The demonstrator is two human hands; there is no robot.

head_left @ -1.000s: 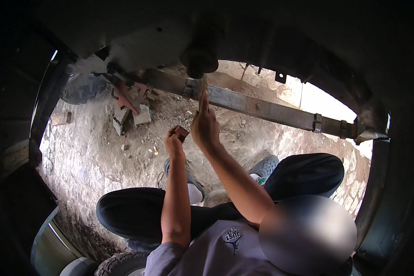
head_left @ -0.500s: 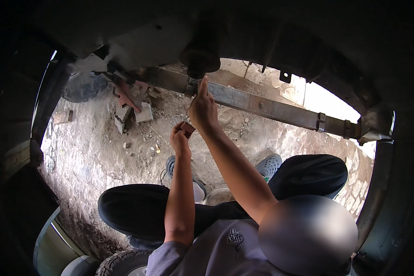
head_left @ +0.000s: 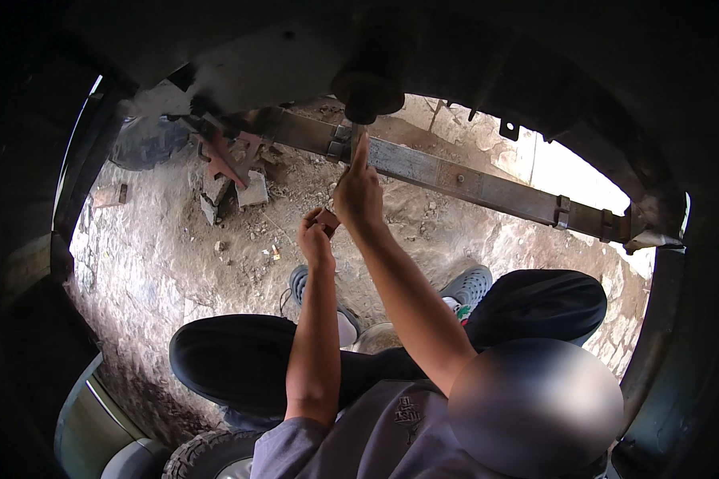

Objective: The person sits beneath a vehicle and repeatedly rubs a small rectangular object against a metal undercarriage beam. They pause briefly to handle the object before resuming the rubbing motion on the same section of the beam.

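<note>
My left hand (head_left: 317, 238) is closed on a small, flat reddish-brown piece (head_left: 327, 219), pinched between thumb and fingers; its exact kind does not show. Higher up, my right hand (head_left: 359, 194) has its index finger stretched upward and the other fingers curled. A narrow pale shaft (head_left: 358, 134) runs along that finger to the dark cylindrical part (head_left: 367, 102) above. Whatever sits inside the curled fingers is hidden. Just behind this hand a long flat metal bar (head_left: 411, 162), resembling a leaf spring with clamps, crosses the view at a slant.
A reddish metal stand (head_left: 224, 164) and broken concrete blocks (head_left: 252, 190) are at the far left on the rough dirt ground (head_left: 160, 255). Dark vehicle bodywork surrounds the space. A tyre (head_left: 204, 455) stands at the lower left, and a bracket with a hole (head_left: 509, 128) hangs at the back right.
The vehicle parts above have shifted slightly right and up in view. More of the pale shaft shows beside my right index finger. My left hand still holds the reddish-brown piece.
</note>
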